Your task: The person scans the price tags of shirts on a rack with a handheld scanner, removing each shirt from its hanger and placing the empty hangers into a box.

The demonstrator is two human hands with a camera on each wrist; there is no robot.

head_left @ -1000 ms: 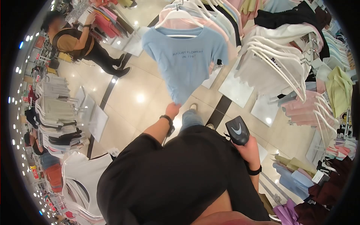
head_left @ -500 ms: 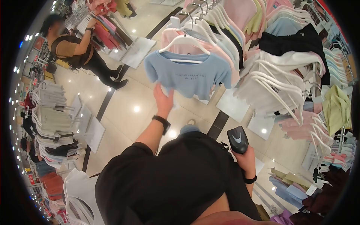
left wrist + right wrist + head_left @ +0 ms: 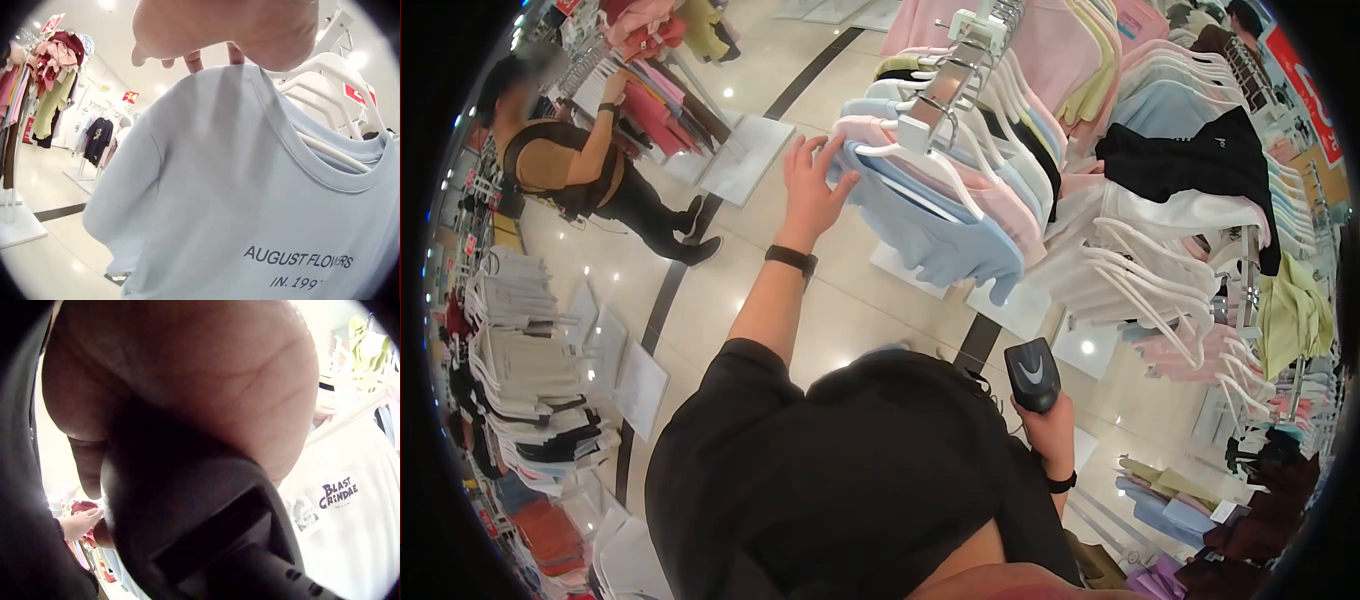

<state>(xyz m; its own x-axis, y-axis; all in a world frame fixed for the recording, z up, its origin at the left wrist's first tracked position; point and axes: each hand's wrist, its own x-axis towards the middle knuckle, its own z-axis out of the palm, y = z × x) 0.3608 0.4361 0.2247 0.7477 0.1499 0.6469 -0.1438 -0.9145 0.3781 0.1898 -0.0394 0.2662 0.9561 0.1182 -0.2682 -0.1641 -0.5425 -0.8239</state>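
Observation:
A light blue T-shirt (image 3: 930, 235) lettered "AUGUST FLOWERS" hangs on a white hanger (image 3: 956, 182) at the front end of a rail. At its shoulder is my left hand (image 3: 808, 195), fingers spread. In the left wrist view, the left hand (image 3: 228, 28) is over the top of the shirt's shoulder (image 3: 206, 94), its fingertips reaching behind the cloth near the collar. My right hand (image 3: 1052, 432) grips a black handheld barcode scanner (image 3: 1032, 375) beside my body. Up close, the scanner (image 3: 187, 506) fills the right palm, and most of the right fingers are hidden.
Behind the blue shirt, more shirts (image 3: 1010, 180) crowd the metal rail (image 3: 960, 75). White shirts on hangers (image 3: 1140, 260) and a black garment (image 3: 1190, 160) are to the right. A person (image 3: 560, 165) stands at another rack on the left. White base plates (image 3: 745, 160) sit on the tiled floor.
My left hand has let go of the blue shirt's lower hem and risen to its shoulder. The cloth no longer stretches toward me. My right hand keeps the scanner at my side.

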